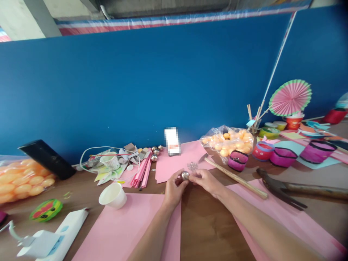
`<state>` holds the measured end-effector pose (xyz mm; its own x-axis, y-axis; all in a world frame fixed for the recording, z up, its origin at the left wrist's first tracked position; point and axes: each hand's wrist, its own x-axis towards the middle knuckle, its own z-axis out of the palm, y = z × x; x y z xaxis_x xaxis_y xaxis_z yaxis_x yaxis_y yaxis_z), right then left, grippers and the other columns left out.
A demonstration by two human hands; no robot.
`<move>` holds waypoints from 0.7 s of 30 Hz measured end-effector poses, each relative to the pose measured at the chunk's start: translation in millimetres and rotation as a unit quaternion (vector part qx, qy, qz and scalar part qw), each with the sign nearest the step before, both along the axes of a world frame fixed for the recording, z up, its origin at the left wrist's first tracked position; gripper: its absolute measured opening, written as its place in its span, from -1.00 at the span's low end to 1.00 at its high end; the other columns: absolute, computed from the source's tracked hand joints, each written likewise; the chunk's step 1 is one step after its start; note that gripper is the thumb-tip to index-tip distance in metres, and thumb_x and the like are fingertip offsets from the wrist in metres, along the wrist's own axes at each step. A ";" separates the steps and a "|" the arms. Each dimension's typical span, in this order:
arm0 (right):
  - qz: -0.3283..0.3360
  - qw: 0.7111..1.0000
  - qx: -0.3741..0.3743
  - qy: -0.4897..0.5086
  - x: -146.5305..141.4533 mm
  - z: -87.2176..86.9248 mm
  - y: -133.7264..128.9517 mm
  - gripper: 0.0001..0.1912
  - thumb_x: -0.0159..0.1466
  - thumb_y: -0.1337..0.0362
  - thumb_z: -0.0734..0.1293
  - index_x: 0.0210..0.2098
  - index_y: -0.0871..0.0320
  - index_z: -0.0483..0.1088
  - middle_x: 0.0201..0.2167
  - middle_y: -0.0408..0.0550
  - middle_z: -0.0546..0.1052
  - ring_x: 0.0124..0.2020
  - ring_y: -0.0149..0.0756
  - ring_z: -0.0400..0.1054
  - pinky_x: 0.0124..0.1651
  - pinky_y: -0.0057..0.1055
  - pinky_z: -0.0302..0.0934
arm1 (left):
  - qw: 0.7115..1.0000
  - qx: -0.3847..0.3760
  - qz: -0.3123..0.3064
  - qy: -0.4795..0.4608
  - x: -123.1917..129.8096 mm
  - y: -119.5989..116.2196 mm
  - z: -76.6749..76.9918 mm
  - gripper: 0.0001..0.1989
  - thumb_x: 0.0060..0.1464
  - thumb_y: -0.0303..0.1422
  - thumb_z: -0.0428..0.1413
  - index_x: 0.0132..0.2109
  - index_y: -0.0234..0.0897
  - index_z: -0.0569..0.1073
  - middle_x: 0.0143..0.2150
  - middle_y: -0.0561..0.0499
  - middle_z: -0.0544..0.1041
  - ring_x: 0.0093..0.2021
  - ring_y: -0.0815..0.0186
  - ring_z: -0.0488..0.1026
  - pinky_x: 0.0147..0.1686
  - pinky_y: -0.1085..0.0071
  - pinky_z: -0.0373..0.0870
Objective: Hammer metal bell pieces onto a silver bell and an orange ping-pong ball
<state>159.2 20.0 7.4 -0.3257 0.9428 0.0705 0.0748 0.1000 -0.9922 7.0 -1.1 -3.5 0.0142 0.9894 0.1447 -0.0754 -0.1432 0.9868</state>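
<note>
My left hand (174, 187) is closed around a small shiny ball (185, 175), gripping it between thumb and fingers. Close to its right side is my right hand (206, 181), with thumb and fingertips pinched together; whatever they hold is too small to make out. Just beyond the ball, small glittery sequins or beads (192, 166) lie in a little heap on pink paper (165, 170). Several similar shiny balls (154, 157) stand farther back, beside a bundle of pink paper strips (143, 168).
A white paper cup (112, 195) stands left of my hands, near a power strip (72, 226). On the right lie a wooden stick (239, 179) and a hammer (288, 186). A bag of orange balls (228, 139) and magenta fabric bands (283, 156) sit behind them. A blue partition (136, 90) borders the table.
</note>
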 end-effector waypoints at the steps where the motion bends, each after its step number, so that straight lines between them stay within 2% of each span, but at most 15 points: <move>1: -0.001 1.000 0.001 0.001 0.1 -0.5 0.0 -0.77 0.04 0.15 0.33 -0.48 0.24 0.39 -0.58 -0.17 0.41 -0.52 -0.43 0.24 -0.42 -0.48 0.11 | 1.000 0.003 0.001 0.003 0.0 0.1 -0.1 -0.54 -0.17 -0.47 0.17 -0.02 -0.31 0.38 -0.09 -0.13 0.48 -0.10 0.16 0.42 -0.04 0.21 0.29; 7: 0.001 1.000 -0.009 0.012 1.1 -2.6 1.0 -0.76 0.04 0.14 0.34 -0.47 0.23 0.39 -0.56 -0.16 0.42 -0.50 -0.43 0.26 -0.39 -0.46 0.14 | 1.000 0.007 0.005 0.001 -0.4 0.1 -1.6 -0.52 -0.16 -0.46 0.16 0.00 -0.31 0.36 -0.10 -0.13 0.48 -0.10 0.16 0.42 -0.04 0.21 0.29; 14: 0.011 0.997 -0.053 0.058 0.1 3.1 1.1 -0.75 -0.03 0.17 0.38 -0.48 0.23 0.34 -0.49 -0.14 0.43 -0.46 -0.44 0.28 -0.34 -0.44 0.19 | 0.999 0.016 -0.002 0.031 -0.7 0.1 -2.0 -0.48 -0.13 -0.46 0.15 0.05 -0.30 0.31 -0.05 -0.16 0.45 -0.10 0.17 0.42 -0.06 0.22 0.31; 21: 0.003 0.997 -0.062 0.053 -0.4 3.6 1.8 -0.76 -0.04 0.21 0.39 -0.48 0.25 0.34 -0.50 -0.14 0.43 -0.45 -0.43 0.29 -0.34 -0.44 0.19 | 0.999 0.021 -0.002 0.048 -0.8 0.3 -3.9 -0.49 -0.13 -0.45 0.15 0.05 -0.33 0.31 -0.05 -0.16 0.46 -0.09 0.17 0.41 -0.05 0.22 0.30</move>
<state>158.8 21.7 11.0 -0.3280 0.9446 -0.0127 -0.0318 -0.0245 -0.9992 6.3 -0.8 -7.4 0.0348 0.9823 0.1841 0.0190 -0.1848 0.9826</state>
